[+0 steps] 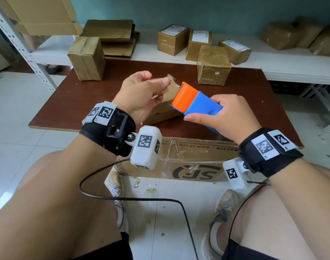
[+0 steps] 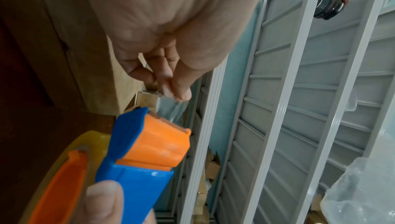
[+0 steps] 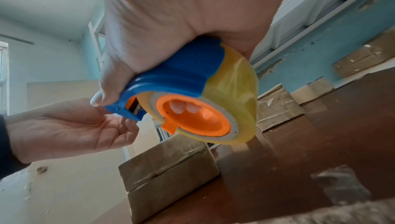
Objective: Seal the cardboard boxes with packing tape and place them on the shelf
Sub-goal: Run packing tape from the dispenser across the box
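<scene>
My right hand (image 1: 209, 112) grips a blue and orange tape dispenser (image 1: 195, 102) above the brown table (image 1: 70, 102). The yellowish tape roll (image 3: 235, 92) sits in it, with my fingertips (image 3: 177, 107) showing through the orange core. Just left of the dispenser's orange end, my left hand (image 1: 159, 85) pinches the clear tape end (image 2: 173, 109) between thumb and fingers (image 2: 169, 82). A cardboard box (image 1: 160, 111) lies on the table under both hands, mostly hidden by them.
Two taped boxes (image 1: 87, 59) (image 1: 213, 65) stand at the table's far edge. The white shelf (image 1: 291, 70) behind holds several more boxes and flat cardboard (image 1: 111, 34). A printed flattened carton (image 1: 188, 160) lies at my knees, and a cable (image 1: 123, 198) crosses the floor.
</scene>
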### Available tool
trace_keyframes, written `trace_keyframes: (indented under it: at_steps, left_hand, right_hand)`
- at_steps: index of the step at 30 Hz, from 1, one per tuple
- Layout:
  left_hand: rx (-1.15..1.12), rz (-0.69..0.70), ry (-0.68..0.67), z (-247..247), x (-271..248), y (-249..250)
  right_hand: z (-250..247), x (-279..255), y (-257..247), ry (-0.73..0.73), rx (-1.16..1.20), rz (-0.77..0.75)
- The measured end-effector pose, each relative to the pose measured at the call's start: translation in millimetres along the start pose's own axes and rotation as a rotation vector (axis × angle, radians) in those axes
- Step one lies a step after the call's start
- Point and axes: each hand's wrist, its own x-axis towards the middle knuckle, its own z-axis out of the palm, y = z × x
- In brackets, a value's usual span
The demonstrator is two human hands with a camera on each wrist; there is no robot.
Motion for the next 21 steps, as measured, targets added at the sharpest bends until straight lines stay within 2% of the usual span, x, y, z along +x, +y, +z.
trace_keyframes:
  at_steps: [3, 9, 21]
  left_hand:
    - [0.007, 0.07, 0.025, -0.6, 0.3, 5.0]
    - [0.254, 0.224, 0.01, 11.1, -2.3, -3.1]
    - [0.324, 0.497, 0.095, 47.8, -3.6, -37.6]
  right_hand:
    - [-3.9, 0.5, 7.6, 0.021, 0.042, 0.027]
    - [2.5, 4.8, 13.4, 0.026, -0.072, 0.088]
    - [7.5, 18.9, 6.5, 0.063, -0.161, 0.21]
